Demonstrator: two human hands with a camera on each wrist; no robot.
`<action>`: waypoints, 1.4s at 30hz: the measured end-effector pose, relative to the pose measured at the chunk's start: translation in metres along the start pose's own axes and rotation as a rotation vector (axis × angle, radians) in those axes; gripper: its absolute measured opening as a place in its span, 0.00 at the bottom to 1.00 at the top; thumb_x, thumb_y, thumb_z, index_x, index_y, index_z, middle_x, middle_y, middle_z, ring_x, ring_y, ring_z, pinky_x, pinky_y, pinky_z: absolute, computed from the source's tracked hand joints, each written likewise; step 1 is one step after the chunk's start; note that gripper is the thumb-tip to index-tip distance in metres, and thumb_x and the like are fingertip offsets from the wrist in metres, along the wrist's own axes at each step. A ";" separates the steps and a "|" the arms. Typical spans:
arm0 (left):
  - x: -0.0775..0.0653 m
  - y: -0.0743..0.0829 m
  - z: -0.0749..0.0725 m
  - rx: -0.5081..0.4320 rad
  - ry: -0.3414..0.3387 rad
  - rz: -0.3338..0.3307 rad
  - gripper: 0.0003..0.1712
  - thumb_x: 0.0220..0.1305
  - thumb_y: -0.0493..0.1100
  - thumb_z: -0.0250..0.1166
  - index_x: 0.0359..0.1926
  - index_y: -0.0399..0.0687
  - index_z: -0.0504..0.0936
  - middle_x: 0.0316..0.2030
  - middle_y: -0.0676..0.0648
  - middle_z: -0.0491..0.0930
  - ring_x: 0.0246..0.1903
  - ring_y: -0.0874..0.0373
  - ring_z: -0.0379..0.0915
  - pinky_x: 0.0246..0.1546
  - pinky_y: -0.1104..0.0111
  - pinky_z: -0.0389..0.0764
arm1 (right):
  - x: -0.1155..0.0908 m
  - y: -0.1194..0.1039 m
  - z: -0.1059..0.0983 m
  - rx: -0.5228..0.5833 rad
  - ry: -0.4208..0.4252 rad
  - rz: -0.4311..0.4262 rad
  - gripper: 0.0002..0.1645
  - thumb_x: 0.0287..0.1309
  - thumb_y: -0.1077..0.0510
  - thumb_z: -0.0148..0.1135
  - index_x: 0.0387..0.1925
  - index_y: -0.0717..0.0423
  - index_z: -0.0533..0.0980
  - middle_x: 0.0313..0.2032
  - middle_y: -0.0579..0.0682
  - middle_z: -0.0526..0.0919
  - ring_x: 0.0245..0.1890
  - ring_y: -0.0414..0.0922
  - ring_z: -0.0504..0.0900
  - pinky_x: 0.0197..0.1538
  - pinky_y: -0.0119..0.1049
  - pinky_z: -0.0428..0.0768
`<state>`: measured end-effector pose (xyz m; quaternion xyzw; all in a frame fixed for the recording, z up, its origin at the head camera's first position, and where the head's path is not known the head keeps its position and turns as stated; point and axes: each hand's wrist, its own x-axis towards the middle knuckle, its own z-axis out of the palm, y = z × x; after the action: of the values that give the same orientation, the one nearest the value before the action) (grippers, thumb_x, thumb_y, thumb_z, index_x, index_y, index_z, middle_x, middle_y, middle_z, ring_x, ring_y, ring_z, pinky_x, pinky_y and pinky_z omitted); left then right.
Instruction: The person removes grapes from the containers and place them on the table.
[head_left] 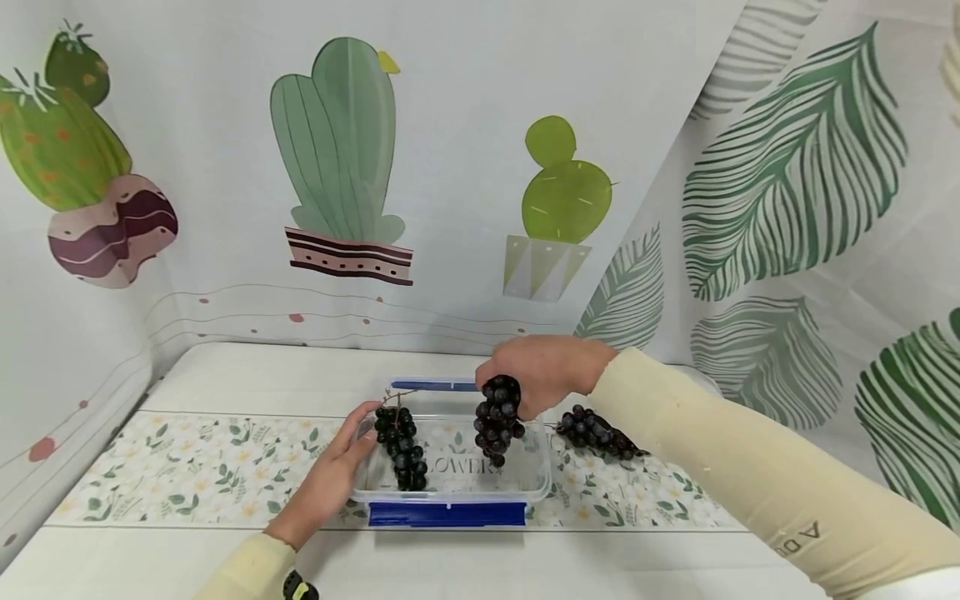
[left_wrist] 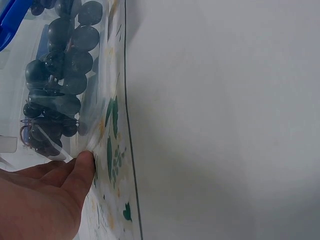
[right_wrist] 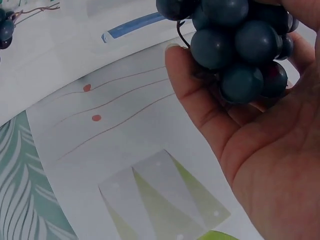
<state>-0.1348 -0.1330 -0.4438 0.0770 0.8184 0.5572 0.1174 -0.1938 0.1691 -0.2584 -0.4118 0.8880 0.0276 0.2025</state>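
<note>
My right hand (head_left: 540, 371) holds a bunch of dark grapes (head_left: 498, 419) by its upper part, above the right half of a clear plastic container (head_left: 450, 495). In the right wrist view the fingers curl around these grapes (right_wrist: 235, 45). Another dark bunch (head_left: 402, 446) lies inside the container at its left end, its stem poking over the back rim. My left hand (head_left: 337, 467) rests against the container's left end. From the left wrist, its fingers (left_wrist: 82, 172) look nearly straight, touching the outside wall.
To the container's right, a third bunch of dark grapes (head_left: 600, 433) lies on the floral runner (head_left: 217, 467). Blue latch flaps hang open at the container's front (head_left: 447, 514) and back (head_left: 435, 385). A patterned curtain (head_left: 450, 167) stands behind the white table (head_left: 135, 558).
</note>
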 end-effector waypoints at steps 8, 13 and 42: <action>0.001 0.000 0.000 0.003 0.004 -0.003 0.28 0.87 0.56 0.39 0.82 0.71 0.49 0.83 0.36 0.47 0.82 0.34 0.43 0.79 0.35 0.51 | -0.006 -0.002 -0.006 -0.019 -0.004 0.026 0.27 0.52 0.68 0.74 0.52 0.44 0.80 0.34 0.40 0.79 0.32 0.40 0.68 0.38 0.35 0.70; 0.000 0.000 0.001 0.007 0.003 -0.008 0.28 0.87 0.56 0.39 0.81 0.72 0.49 0.83 0.36 0.47 0.82 0.34 0.43 0.79 0.34 0.51 | -0.008 -0.002 -0.008 -0.019 -0.002 0.009 0.26 0.53 0.68 0.73 0.51 0.44 0.80 0.33 0.41 0.77 0.32 0.41 0.66 0.37 0.36 0.67; 0.001 -0.005 0.000 0.010 0.007 0.010 0.30 0.86 0.57 0.39 0.83 0.68 0.49 0.83 0.36 0.47 0.82 0.35 0.43 0.78 0.33 0.52 | -0.017 -0.017 0.004 -0.323 0.186 0.077 0.31 0.52 0.52 0.81 0.56 0.33 0.78 0.44 0.44 0.78 0.43 0.45 0.73 0.45 0.43 0.62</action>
<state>-0.1355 -0.1346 -0.4485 0.0796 0.8213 0.5538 0.1115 -0.1700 0.1706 -0.2536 -0.4057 0.9020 0.1393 0.0494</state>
